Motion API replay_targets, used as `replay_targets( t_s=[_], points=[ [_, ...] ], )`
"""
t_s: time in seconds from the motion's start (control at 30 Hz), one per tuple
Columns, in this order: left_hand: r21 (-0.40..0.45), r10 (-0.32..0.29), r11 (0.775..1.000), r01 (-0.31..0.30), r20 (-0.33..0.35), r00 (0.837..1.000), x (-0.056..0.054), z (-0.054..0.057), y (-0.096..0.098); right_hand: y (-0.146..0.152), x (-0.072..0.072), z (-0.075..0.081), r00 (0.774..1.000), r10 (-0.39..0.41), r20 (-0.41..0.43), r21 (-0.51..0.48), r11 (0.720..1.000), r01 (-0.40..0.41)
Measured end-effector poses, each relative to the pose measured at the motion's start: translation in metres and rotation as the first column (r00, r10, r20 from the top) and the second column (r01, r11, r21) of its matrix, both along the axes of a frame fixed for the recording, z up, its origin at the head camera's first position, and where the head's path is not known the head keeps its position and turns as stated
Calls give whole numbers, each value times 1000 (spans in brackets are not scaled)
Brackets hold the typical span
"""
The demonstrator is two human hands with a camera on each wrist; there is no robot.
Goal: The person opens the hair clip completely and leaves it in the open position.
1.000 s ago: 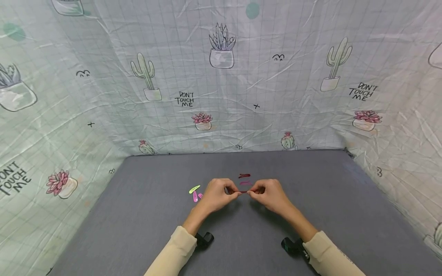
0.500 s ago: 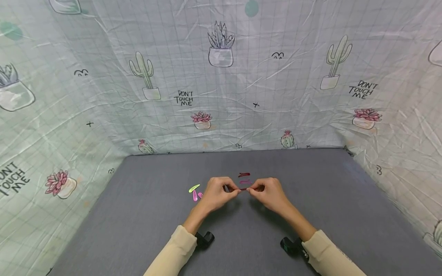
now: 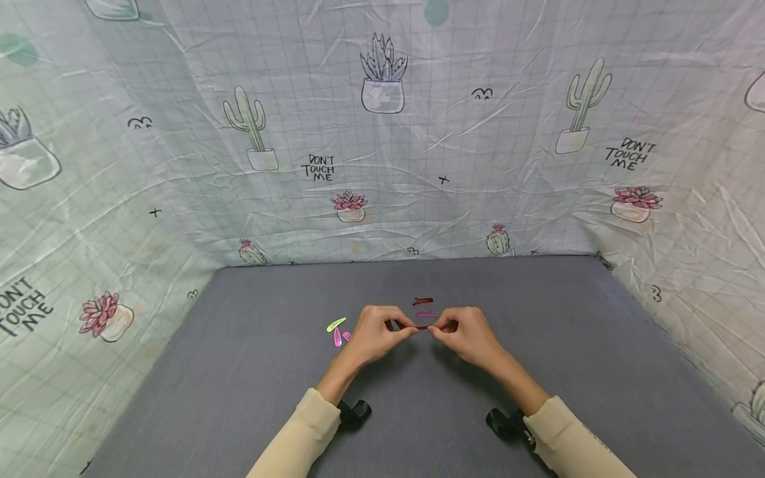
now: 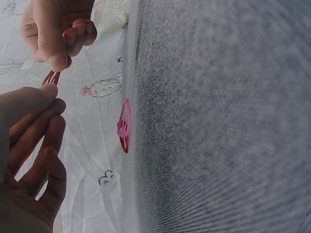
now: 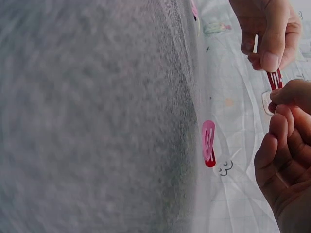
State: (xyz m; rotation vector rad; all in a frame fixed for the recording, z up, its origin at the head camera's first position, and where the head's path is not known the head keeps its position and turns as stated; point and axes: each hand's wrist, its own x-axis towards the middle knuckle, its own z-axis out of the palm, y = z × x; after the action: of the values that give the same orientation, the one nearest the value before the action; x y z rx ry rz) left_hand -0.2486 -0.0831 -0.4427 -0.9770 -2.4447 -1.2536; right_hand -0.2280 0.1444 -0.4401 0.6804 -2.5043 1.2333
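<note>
A dark red snap hair clip (image 5: 275,80) is held above the table between both hands. My left hand (image 3: 378,335) pinches one end of it between thumb and forefinger, and my right hand (image 3: 466,336) pinches the other end the same way. In the left wrist view the red clip (image 4: 50,78) shows only its middle; the fingertips hide both ends. Just beyond the hands a pink hair clip (image 3: 426,313) lies on the table, and behind it another red hair clip (image 3: 423,301). Both of these look partly sprung apart in the head view.
Left of my left hand lie a yellow-green hair clip (image 3: 336,324), a pink clip (image 3: 337,337) and another pink clip (image 3: 346,336) partly hidden by the hand. The grey table (image 3: 251,372) ends at a cactus-printed cloth (image 3: 418,133) at the back and sides.
Both hands keep their pinch on the red hair clip and have hardly moved. The head view has shifted very slightly. The clips on the table lie as before.
</note>
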Motion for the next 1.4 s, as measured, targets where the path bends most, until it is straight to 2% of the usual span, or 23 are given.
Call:
replay_targets(
  t_s=[0.37, 1.0, 1.4],
  points=[
    [37, -20, 999, 21, -11, 1000, -3, 1, -1, 3, -3, -1, 996, 75, -51, -23, 997, -76],
    [43, -3, 999, 1, 31, 1000, 1, 1, -2, 5, -1, -3, 990, 139, 1, -52, 989, -139],
    [43, 6, 999, -7, 41, 999, -1, 0, -2, 7, 0, 1, 992, 118, 36, -32, 993, -117]
  ],
)
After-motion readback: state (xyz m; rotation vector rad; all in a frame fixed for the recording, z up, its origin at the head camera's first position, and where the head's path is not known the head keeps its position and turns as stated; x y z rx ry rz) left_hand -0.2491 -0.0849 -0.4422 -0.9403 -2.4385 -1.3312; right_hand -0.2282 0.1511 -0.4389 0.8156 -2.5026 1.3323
